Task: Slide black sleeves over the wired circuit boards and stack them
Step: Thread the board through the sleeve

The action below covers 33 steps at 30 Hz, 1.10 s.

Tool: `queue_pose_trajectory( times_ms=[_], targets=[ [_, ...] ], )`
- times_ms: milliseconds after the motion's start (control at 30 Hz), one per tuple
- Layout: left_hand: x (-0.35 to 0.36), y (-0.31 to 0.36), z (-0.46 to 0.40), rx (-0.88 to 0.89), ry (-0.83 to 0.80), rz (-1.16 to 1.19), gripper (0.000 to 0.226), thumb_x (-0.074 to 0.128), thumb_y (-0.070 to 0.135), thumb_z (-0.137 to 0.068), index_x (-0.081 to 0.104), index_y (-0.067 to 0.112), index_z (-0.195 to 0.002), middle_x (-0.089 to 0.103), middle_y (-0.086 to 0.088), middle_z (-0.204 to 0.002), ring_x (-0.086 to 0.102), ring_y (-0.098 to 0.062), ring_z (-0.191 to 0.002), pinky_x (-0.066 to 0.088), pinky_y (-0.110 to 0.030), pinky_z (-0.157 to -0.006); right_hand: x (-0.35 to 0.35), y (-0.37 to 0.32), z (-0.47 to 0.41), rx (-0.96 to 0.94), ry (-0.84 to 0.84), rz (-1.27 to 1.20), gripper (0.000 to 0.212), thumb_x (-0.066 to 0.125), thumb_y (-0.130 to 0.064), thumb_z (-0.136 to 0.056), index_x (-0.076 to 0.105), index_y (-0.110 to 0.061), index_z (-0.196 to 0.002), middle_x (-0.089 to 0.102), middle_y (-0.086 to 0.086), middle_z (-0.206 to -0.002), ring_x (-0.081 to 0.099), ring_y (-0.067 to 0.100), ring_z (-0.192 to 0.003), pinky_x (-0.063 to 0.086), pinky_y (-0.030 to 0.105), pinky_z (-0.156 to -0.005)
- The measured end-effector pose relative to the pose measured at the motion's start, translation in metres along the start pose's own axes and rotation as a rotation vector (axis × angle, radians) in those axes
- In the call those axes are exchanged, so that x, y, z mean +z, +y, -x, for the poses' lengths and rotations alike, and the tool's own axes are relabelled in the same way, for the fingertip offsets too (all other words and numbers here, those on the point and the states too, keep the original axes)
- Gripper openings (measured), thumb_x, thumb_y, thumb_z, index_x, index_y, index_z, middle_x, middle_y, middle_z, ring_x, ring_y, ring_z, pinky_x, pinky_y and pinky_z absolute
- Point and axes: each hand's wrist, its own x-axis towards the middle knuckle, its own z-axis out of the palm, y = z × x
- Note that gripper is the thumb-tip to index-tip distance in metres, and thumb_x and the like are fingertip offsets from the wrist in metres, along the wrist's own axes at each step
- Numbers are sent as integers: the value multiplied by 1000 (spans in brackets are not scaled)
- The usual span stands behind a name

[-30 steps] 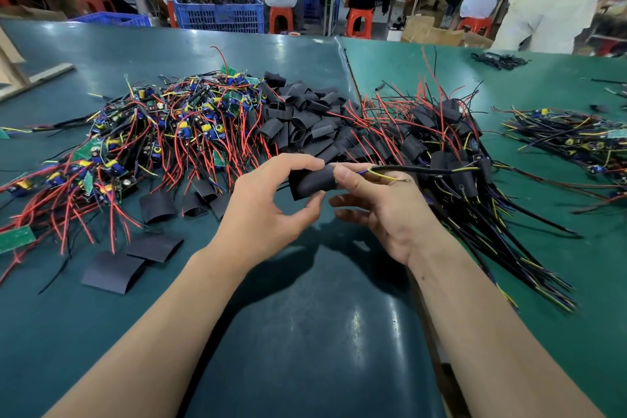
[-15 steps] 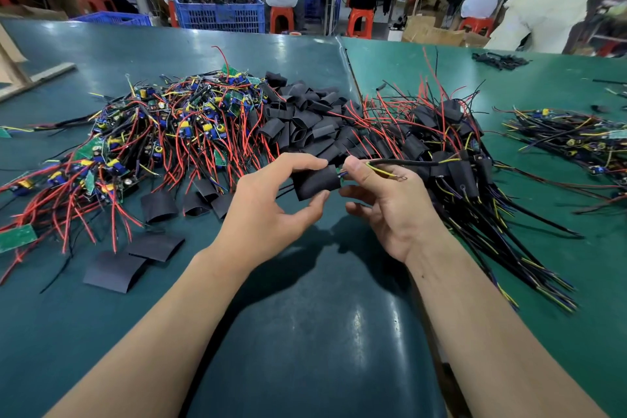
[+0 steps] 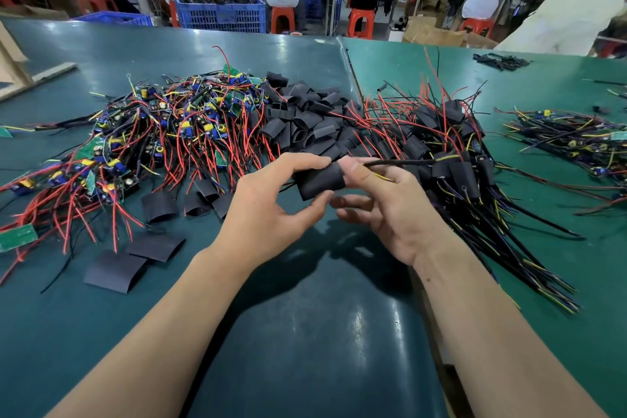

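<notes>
Above the middle of the green table, my left hand [image 3: 268, 210] pinches a black sleeve [image 3: 319, 181] between thumb and fingers. My right hand [image 3: 386, 207] pinches the sleeve's right end, where a black cable [image 3: 400, 162] and a thin yellow wire come out; the board inside is hidden. A tangle of bare wired circuit boards [image 3: 163, 142] with red wires lies at the left. Empty black sleeves [image 3: 305, 119] are heaped behind my hands. Sleeved boards [image 3: 451, 159] are stacked to the right, their black and yellow leads running toward me.
Flat loose sleeves [image 3: 115, 270] lie on the table [image 3: 305, 332] at the near left. Another bundle of wired boards [image 3: 570, 142] sits far right. A seam [image 3: 349, 68] divides the two table halves. Blue crates [image 3: 220, 12], orange stools and seated people fill the background.
The sleeve has slid slightly rightward along the board toward my right thumb, and both hands have shifted a little; the cable now sticks out past my right hand toward the stack.
</notes>
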Motion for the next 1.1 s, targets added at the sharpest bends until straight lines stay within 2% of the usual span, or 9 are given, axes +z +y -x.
queue_pose_trajectory(
  times_ms=[200, 333, 467, 633, 733, 800, 933, 1000, 1100],
  targets=[
    [0, -1, -1, 74, -26, -62, 36, 78, 10, -82, 67, 7, -116, 67, -1, -122, 61, -14, -118, 48, -42, -101, 4, 5, 3, -118, 25, 212, 12, 71, -14, -87, 65, -5, -81, 63, 4, -59, 60, 16, -47, 50, 23, -45],
    [-3, -5, -4, 120, 132, -212, 31, 72, 19, -86, 67, 6, -113, 62, 4, -115, 58, -24, -110, 44, -49, -97, 2, -2, -4, -325, 427, -93, 14, 69, -7, -90, 61, -6, -78, 67, 3, -58, 64, 15, -48, 52, 23, -46],
    [-1, -6, -1, 90, 109, -250, 25, 66, 20, -88, 69, 7, -108, 64, 4, -101, 54, -20, -98, 46, -47, -89, -14, -7, -6, -277, 649, -471, 13, 60, -10, -98, 58, 0, -89, 73, 12, -72, 72, 19, -59, 53, 21, -48],
    [-1, -9, -1, 22, 78, -298, 17, 65, 19, -87, 72, 9, -98, 59, 13, -90, 55, -23, -93, 45, -50, -88, -16, -6, -1, -57, 553, -574, 39, 48, -31, -104, 63, 2, -93, 74, 8, -69, 72, 16, -58, 49, 15, -42],
    [-2, -12, -2, -52, 81, -337, 15, 66, 19, -86, 72, 9, -96, 62, 10, -85, 56, -27, -93, 44, -49, -90, -16, -9, 2, 18, 399, -749, 48, 47, -41, -102, 63, 3, -109, 75, 14, -90, 74, 20, -67, 51, 18, -44],
    [-2, -13, -1, -85, 70, -355, 15, 66, 20, -86, 72, 11, -95, 65, 7, -85, 56, -26, -93, 43, -47, -90, -10, -11, 4, 62, 277, -762, 45, 53, -41, -98, 62, -1, -116, 72, 15, -103, 74, 24, -74, 53, 22, -47],
    [-2, -19, -1, -122, 75, -449, 14, 65, 25, -86, 73, 15, -91, 70, 4, -89, 57, -26, -94, 41, -40, -84, 11, -4, 10, 120, 21, -589, 35, 63, -41, -84, 70, -11, -102, 71, 7, -101, 71, 22, -76, 53, 24, -52],
    [-3, -25, -1, -187, 87, -563, 15, 65, 27, -86, 74, 16, -89, 70, 3, -92, 56, -28, -97, 37, -37, -82, 17, 0, 10, 120, 61, -527, 29, 62, -37, -88, 70, -13, -102, 70, 5, -100, 71, 19, -74, 52, 23, -50],
    [-8, -38, 0, -375, 125, -726, 16, 68, 27, -86, 74, 16, -95, 67, -3, -105, 51, -34, -108, 35, -41, -84, 11, 2, 4, 89, 324, -398, 19, 61, -24, -93, 65, -12, -108, 66, 4, -98, 68, 17, -70, 49, 21, -48]
  ],
)
